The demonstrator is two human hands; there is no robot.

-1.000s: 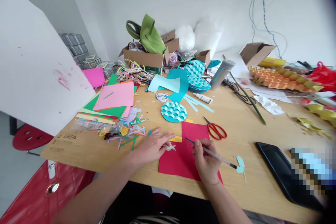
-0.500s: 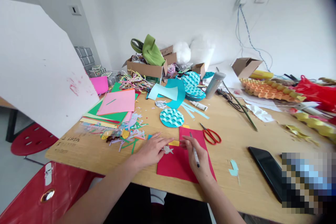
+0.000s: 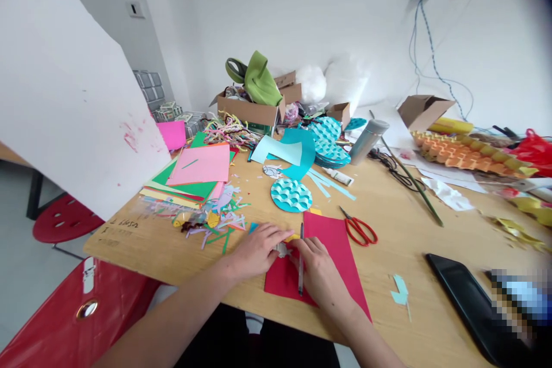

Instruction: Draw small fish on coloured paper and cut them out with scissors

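Observation:
My left hand lies on the table edge of a red paper sheet, its fingers stretched out flat. Its thumb is at a small grey-white fish-shaped paper cutout, which the hands partly cover. My right hand is closed around a pen, tucked between its fingers and pointing away from me. The right fingertips meet the cutout's tail side. Just beyond the fingers, a bit of yellow paper shows. Red-handled scissors lie right of the red sheet.
Beyond my hands lies a round blue wavy paper piece. Coloured sheets and paper strips cover the left side. A glue tube and grey bottle are farther back. A black phone lies at right.
My right hand has moved left and down onto the cutout, and the pen in it has turned more upright in view. The left hand stays by the cutout. The view has shifted slightly.

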